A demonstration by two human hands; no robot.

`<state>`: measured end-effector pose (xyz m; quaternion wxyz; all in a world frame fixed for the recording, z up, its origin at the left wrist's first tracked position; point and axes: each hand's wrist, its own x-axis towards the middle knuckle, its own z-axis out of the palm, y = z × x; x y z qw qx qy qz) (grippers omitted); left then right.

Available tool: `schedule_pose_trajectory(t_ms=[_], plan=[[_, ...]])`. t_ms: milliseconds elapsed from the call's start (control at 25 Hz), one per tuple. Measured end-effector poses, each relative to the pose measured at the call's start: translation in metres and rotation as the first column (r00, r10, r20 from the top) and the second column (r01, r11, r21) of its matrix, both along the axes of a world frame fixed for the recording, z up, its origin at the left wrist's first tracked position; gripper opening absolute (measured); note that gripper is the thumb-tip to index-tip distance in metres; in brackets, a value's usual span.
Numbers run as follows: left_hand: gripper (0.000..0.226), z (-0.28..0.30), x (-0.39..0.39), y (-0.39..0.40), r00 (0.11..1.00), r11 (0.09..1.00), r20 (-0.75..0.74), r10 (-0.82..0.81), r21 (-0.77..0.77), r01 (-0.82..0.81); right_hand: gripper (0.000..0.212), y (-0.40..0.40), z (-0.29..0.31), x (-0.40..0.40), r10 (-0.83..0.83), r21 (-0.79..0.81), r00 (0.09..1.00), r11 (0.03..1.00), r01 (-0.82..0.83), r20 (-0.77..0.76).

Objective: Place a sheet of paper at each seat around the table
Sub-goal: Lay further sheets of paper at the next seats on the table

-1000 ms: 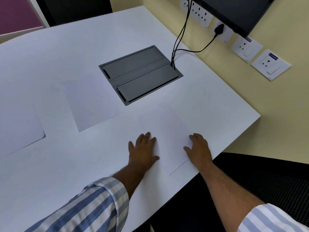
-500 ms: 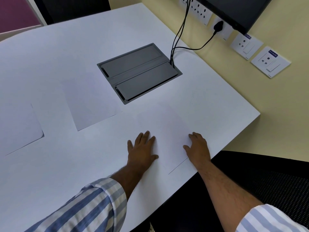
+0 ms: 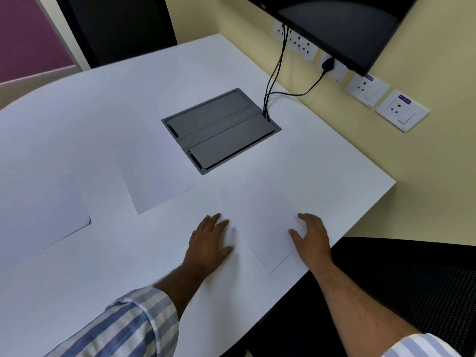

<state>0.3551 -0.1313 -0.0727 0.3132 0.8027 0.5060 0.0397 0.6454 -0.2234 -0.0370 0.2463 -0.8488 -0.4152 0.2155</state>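
A white surface (image 3: 77,292) fills most of the head view, with its right corner pointing toward a yellow wall (image 3: 425,189). 3 sheets of white paper lie flat on it, well apart from one another.

The nearest sheet (image 3: 260,222) sits close to the near edge, by the right corner, turned at an angle to that edge. The left hand (image 3: 210,242) rests flat, fingers spread and extended, palm down, at the sheet's left side; whether its fingertips lie on the paper or just beside it is hard to tell, white on white. The right hand (image 3: 310,237) is also flat and spread, palm down, pressing on the sheet's right edge near its near corner. Neither hand grips anything. Both arms come in from the near edge, each with a blue and white striped sleeve (image 3: 123,328) pushed back from the forearm.

A second sheet (image 3: 154,181) lies toward the middle of the surface, just beside the left side of a grey cable box lid (image 3: 221,131) that is set flush into the surface. A third sheet (image 3: 43,220) lies at the left edge of the view, partly cut off, with 1 rounded-looking corner slightly lifted.

Black cables (image 3: 277,73) run from the far right corner of the cable box lid up to wall sockets (image 3: 296,45) below a dark monitor (image 3: 340,24). 2 more socket plates (image 3: 401,110) are mounted further right on the wall. A black chair seat (image 3: 412,279) shows beyond the near right edge of the surface.
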Motion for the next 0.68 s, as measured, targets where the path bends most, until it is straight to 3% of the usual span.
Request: schedule_pose_trajectory(t_ms=[160,440,680], plan=[[0.075,0.018,-0.033,-0.001,1.0,0.999,-0.03,-0.008,-0.047,0.006,0.053,-0.004,0.024,-0.039,-0.011,-0.017,1.0,1.0,0.01,-0.019],[0.077,0.019,-0.076,-0.022,0.989,0.975,-0.071,-0.128,-0.193,0.113,0.071,-0.017,0.018,-0.085,0.043,-0.318,0.999,0.947,-0.051,-0.032],[0.077,0.012,-0.083,-0.033,0.977,0.958,-0.068,-0.204,-0.22,0.185,0.082,-0.022,-0.006,-0.123,-0.012,-0.443,1.0,0.896,0.015,0.008]])
